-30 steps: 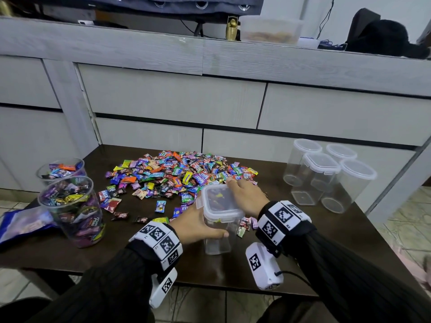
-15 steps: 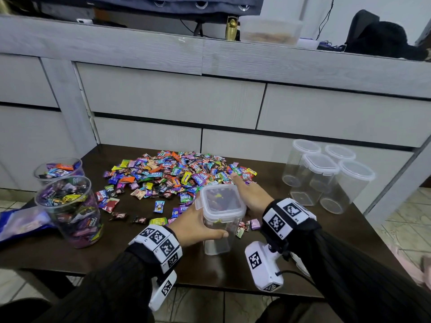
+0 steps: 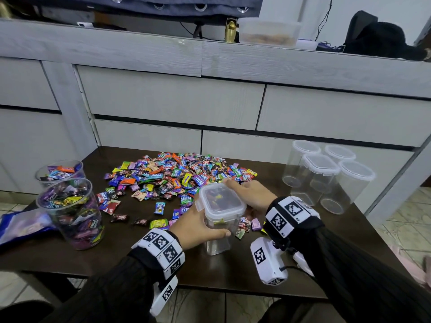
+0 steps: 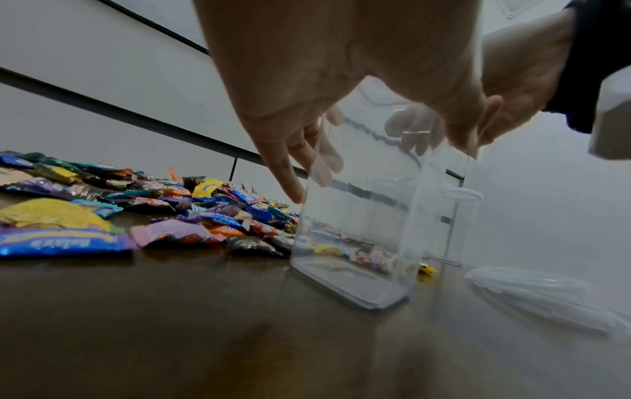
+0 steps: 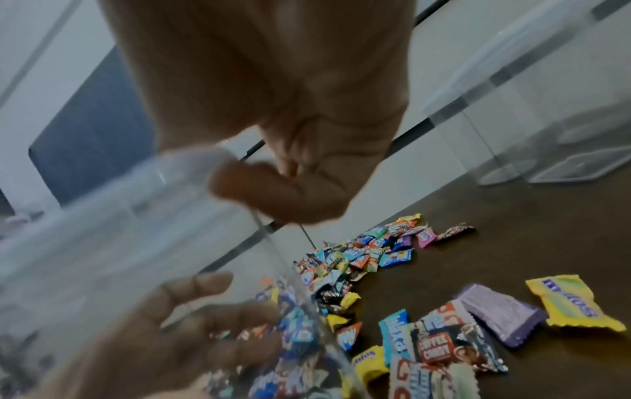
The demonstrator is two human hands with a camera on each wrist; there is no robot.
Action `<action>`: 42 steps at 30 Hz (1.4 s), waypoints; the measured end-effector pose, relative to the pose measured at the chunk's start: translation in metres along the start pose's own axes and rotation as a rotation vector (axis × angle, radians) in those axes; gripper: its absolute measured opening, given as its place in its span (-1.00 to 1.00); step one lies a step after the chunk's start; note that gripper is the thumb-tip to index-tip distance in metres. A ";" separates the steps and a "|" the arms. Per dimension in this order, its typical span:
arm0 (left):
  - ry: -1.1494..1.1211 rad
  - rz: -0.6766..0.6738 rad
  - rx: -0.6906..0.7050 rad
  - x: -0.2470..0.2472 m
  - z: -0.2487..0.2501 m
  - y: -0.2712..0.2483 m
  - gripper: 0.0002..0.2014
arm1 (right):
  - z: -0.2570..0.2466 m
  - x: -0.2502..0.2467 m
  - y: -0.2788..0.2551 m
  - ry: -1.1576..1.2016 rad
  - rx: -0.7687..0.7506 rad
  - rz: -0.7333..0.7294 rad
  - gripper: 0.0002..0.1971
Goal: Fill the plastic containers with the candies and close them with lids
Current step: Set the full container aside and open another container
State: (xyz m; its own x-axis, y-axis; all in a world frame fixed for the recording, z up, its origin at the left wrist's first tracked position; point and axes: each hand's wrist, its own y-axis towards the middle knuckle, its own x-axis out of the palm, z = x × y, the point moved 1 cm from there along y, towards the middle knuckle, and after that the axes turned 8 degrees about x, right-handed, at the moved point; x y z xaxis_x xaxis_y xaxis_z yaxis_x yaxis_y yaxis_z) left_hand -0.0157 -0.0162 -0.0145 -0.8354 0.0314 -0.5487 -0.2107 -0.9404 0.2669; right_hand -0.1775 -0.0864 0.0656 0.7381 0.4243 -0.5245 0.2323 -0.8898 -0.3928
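A clear square container [image 3: 218,238] with a translucent lid [image 3: 221,201] stands on the dark table [image 3: 116,257], just in front of the candy pile [image 3: 177,176]. My left hand [image 3: 200,227] grips its body, thumb across the near face. In the left wrist view the container [image 4: 375,216] looks empty and the fingers [image 4: 290,172] wrap its far side. My right hand [image 3: 249,194] holds the lid's far right edge. The right wrist view shows the thumb [image 5: 273,194] hooked against the lid's rim [image 5: 153,183].
Two round cups [image 3: 70,206] [image 3: 59,171] full of candies stand at the left beside a blue bag [image 3: 21,224]. Several empty lidded containers [image 3: 326,176] stand at the back right. Loose candies [image 3: 247,226] lie beside the container. A grey cabinet [image 3: 175,101] rises behind.
Both hands stay on the container, which has not moved. The right hand has only shifted slightly along the lid's edge.
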 end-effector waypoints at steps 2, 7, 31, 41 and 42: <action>0.007 0.039 -0.019 -0.001 0.000 -0.001 -0.18 | 0.001 -0.003 -0.003 -0.040 0.030 -0.127 -0.48; -0.034 0.009 -0.022 -0.008 0.002 -0.005 0.04 | 0.000 -0.014 -0.003 0.024 -0.039 -0.178 -0.59; -0.224 0.062 0.048 0.015 0.008 0.003 -0.30 | -0.003 0.000 0.004 -0.317 -0.078 0.296 -0.53; -0.263 0.050 0.091 0.014 0.016 0.002 -0.28 | -0.011 -0.005 -0.003 -0.622 -0.127 0.342 -0.49; -0.268 0.041 0.092 0.013 0.017 0.002 -0.28 | -0.014 -0.006 -0.007 -0.687 -0.140 0.401 -0.48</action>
State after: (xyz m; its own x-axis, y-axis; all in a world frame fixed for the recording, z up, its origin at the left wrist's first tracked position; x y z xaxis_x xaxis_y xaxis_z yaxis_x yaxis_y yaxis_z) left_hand -0.0353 -0.0114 -0.0073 -0.9460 0.0942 -0.3102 -0.2091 -0.9085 0.3618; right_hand -0.1747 -0.0851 0.0822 0.2384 0.0361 -0.9705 0.1435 -0.9896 -0.0015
